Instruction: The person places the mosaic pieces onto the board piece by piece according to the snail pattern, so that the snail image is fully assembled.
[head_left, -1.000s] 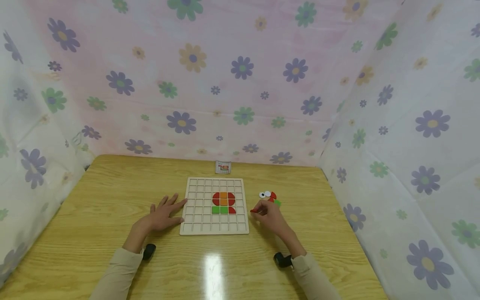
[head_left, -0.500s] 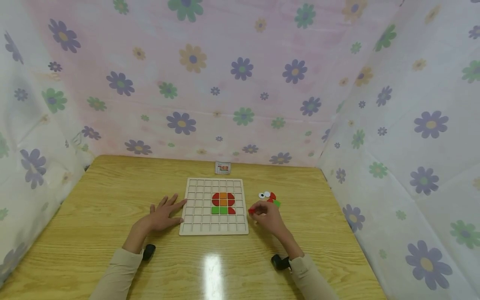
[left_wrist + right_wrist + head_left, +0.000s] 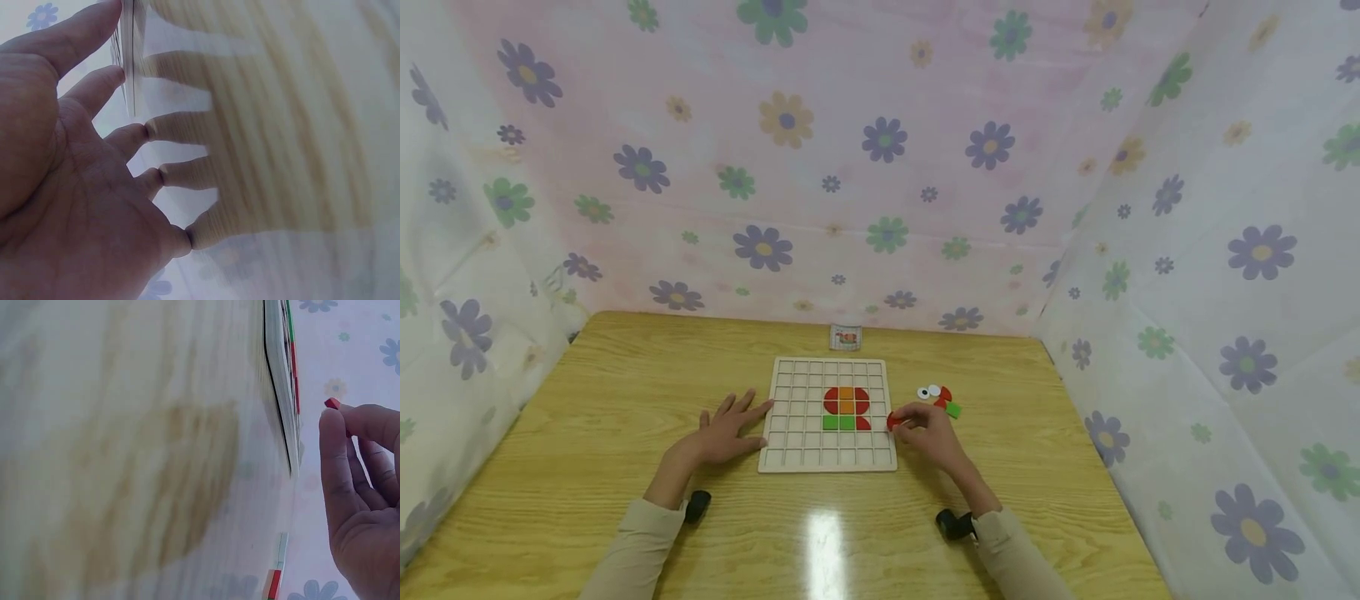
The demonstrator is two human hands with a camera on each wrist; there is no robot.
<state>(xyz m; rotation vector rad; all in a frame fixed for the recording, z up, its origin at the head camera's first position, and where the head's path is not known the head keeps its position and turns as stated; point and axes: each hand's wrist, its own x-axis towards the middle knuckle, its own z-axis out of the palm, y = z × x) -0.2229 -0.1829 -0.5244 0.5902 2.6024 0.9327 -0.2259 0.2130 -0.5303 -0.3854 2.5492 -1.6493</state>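
Red curved-edged tile [image 3: 892, 422] pinched in the right hand [image 3: 929, 435]

Pale wooden square grid board [image 3: 797, 457], ribbed into square cells, lies flat on the glossy, wood-grained worktop [image 3: 1037, 467]. Its cells seat red rounded-corner tiles [image 3: 831, 407] flanking orange square tiles [image 3: 847, 407], with green square tiles [image 3: 831, 423] and a red quarter-round tile [image 3: 862, 423] below.

Right hand: thumb and fingertips clamped together on the red curved-edged tile, which is raised at the board's right rim. Left hand [image 3: 722, 433]: fingers straight and spread apart, fingertips on the worktop, thumb and index finger at the board's left edge.

Loose parts right of the board: white discs [image 3: 923, 392], one black-dotted; red curved pieces [image 3: 945, 392]; a flat green square piece [image 3: 953, 410]. A small printed card [image 3: 846, 337] lies beyond the board.

Change from one second earlier: the right hand has shifted left toward the board; the held tile, then seen nearly edge-on, now shows a rounded face. The left hand and seated tiles are unchanged.
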